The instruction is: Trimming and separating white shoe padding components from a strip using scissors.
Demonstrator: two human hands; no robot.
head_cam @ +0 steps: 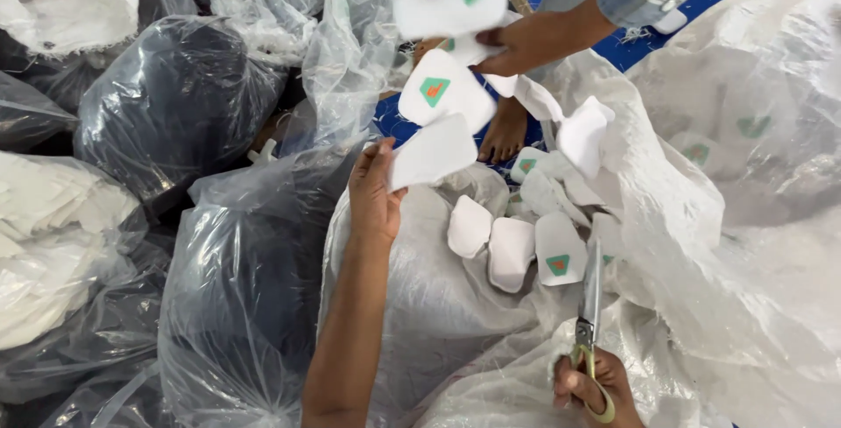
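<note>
My left hand (372, 193) is raised over a white woven sack (420, 305) and pinches one end of a chain of white fabric pieces (435, 151). Some pieces carry a green triangle patch with an orange mark. The chain runs up to another person's hands (517, 42), which hold more pieces (455, 0) at the top middle. My right hand (591, 386) is at the bottom edge, its fingers through the handles of scissors (589, 305) that point up toward the loose pieces (512, 248) lying in the sack's mouth.
Clear plastic bags of dark cloth (175, 95) and of white cloth (53, 244) are piled on the left. A big white sack (753, 174) fills the right side. The other person's bare foot (505, 130) stands on a blue mat (631, 47).
</note>
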